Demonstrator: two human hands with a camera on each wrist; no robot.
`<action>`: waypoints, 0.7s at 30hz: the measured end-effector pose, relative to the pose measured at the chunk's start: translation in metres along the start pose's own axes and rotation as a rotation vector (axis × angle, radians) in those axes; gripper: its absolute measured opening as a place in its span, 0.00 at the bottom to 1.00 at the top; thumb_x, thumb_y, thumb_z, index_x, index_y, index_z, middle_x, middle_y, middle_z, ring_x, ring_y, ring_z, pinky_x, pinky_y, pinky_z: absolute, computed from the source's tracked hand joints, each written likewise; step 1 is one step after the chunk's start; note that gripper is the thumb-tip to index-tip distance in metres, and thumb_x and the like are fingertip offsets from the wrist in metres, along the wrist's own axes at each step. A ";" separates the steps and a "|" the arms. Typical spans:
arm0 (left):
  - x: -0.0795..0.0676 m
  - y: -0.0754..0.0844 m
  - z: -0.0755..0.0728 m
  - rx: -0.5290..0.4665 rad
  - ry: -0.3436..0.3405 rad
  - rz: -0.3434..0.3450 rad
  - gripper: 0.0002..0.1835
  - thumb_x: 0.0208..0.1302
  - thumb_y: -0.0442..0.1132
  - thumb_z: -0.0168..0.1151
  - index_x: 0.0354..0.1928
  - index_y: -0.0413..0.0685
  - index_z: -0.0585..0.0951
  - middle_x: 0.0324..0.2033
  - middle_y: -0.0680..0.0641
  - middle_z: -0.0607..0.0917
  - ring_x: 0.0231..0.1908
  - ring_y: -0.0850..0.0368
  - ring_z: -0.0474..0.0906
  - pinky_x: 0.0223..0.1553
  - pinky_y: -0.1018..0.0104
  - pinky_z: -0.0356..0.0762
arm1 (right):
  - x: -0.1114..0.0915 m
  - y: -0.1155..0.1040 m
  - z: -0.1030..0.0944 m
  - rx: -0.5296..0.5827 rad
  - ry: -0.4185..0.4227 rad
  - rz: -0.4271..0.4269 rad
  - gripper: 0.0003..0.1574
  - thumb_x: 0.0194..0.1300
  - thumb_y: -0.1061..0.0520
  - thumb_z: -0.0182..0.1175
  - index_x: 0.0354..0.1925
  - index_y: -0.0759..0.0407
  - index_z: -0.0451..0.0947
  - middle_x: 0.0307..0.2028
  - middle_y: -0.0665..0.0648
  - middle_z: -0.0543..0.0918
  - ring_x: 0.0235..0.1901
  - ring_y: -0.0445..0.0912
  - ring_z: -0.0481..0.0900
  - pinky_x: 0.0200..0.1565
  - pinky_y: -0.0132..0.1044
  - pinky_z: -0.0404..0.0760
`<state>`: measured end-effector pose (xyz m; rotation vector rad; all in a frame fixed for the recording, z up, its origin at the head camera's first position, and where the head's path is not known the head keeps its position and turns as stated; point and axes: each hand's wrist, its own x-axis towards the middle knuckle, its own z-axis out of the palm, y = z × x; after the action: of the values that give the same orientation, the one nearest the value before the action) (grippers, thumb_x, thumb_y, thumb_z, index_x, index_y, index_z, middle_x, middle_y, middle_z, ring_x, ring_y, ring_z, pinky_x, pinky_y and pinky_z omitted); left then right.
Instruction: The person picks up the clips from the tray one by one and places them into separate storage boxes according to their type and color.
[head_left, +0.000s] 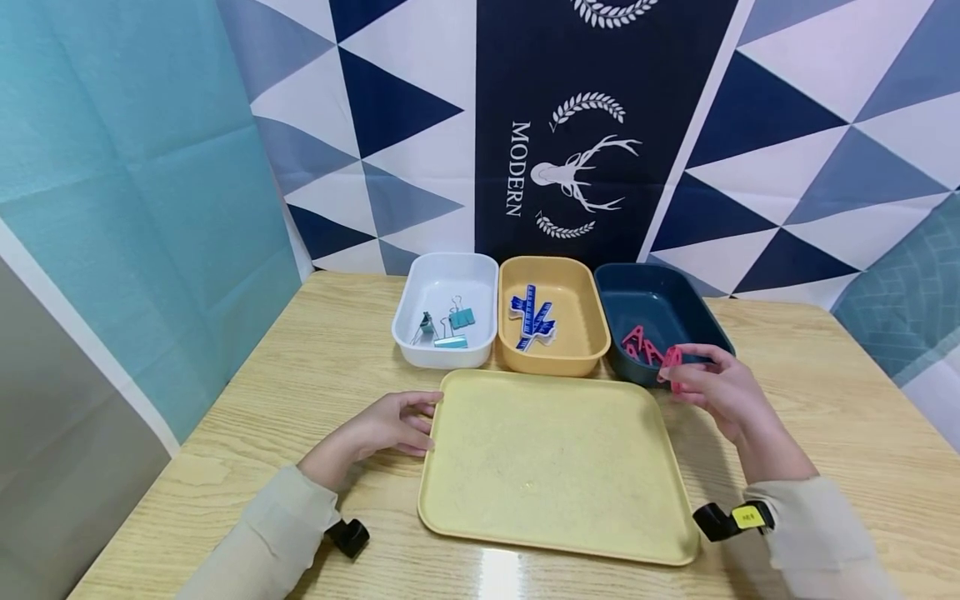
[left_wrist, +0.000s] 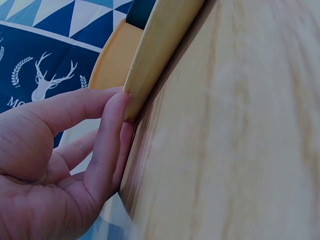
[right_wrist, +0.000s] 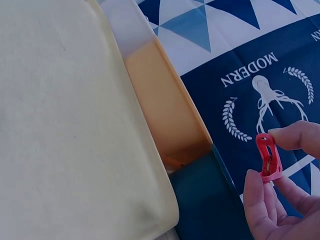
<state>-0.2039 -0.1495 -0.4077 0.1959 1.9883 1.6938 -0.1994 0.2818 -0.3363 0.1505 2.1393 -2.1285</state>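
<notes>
My right hand [head_left: 720, 387] pinches a red plastic clothespin [right_wrist: 268, 157] between thumb and fingers, over the front of the dark blue bin [head_left: 645, 287]. Several similar red clothespins [head_left: 643, 346] lie in that bin. My left hand [head_left: 393, 425] is at the left edge of a pale yellow tray [head_left: 555, 467], with its fingertips touching the rim. In the left wrist view, the thumb and a finger [left_wrist: 107, 145] meet the tray's side wall [left_wrist: 150, 60]. No object lies on the tray.
Behind the tray, a white bin [head_left: 446, 357] holds several teal binder clips [head_left: 453, 325]. Beside it, an orange bin [head_left: 555, 364] contains blue clips [head_left: 532, 317]. All three bins stand side by side on the wooden table [head_left: 315, 358], before a patterned cloth backdrop [head_left: 420, 100].
</notes>
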 end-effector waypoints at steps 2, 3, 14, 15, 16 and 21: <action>0.000 0.001 0.000 0.001 0.003 -0.001 0.38 0.49 0.19 0.64 0.65 0.37 0.65 0.52 0.37 0.70 0.39 0.53 0.78 0.38 0.57 0.84 | 0.002 -0.001 -0.001 0.009 0.015 0.003 0.21 0.60 0.63 0.63 0.47 0.55 0.65 0.27 0.49 0.82 0.27 0.42 0.82 0.33 0.33 0.85; 0.000 0.001 0.000 0.001 0.003 -0.002 0.38 0.49 0.19 0.64 0.65 0.37 0.65 0.52 0.37 0.70 0.39 0.53 0.78 0.38 0.57 0.84 | 0.003 -0.002 -0.001 0.006 0.026 0.007 0.21 0.59 0.62 0.64 0.47 0.55 0.65 0.27 0.49 0.82 0.26 0.42 0.81 0.33 0.33 0.85; -0.002 0.003 0.001 0.007 0.002 -0.004 0.38 0.50 0.19 0.64 0.66 0.38 0.64 0.52 0.37 0.70 0.39 0.53 0.78 0.38 0.57 0.84 | 0.016 -0.008 -0.011 0.077 0.112 0.011 0.24 0.56 0.64 0.66 0.46 0.56 0.64 0.25 0.49 0.82 0.20 0.42 0.78 0.30 0.31 0.84; -0.002 0.003 0.001 0.008 0.001 -0.004 0.38 0.50 0.19 0.64 0.66 0.38 0.64 0.52 0.37 0.70 0.39 0.53 0.77 0.38 0.57 0.84 | 0.017 -0.009 -0.011 0.077 0.117 0.012 0.24 0.56 0.64 0.66 0.46 0.56 0.64 0.25 0.48 0.81 0.20 0.42 0.78 0.31 0.31 0.84; -0.002 0.003 0.001 0.008 0.001 -0.003 0.38 0.50 0.20 0.64 0.66 0.38 0.65 0.52 0.37 0.70 0.39 0.53 0.77 0.38 0.57 0.84 | 0.018 -0.009 -0.012 0.078 0.122 0.016 0.24 0.56 0.64 0.66 0.45 0.56 0.64 0.26 0.48 0.81 0.20 0.42 0.78 0.31 0.31 0.84; -0.002 0.002 0.000 0.008 -0.001 -0.003 0.38 0.50 0.20 0.64 0.66 0.38 0.65 0.51 0.37 0.70 0.39 0.52 0.77 0.38 0.57 0.84 | 0.025 -0.012 -0.015 0.083 0.153 0.035 0.27 0.53 0.61 0.69 0.45 0.55 0.63 0.26 0.47 0.81 0.23 0.41 0.80 0.32 0.31 0.84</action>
<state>-0.2030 -0.1496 -0.4050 0.1963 1.9933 1.6837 -0.2263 0.2969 -0.3280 0.3673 2.1100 -2.2540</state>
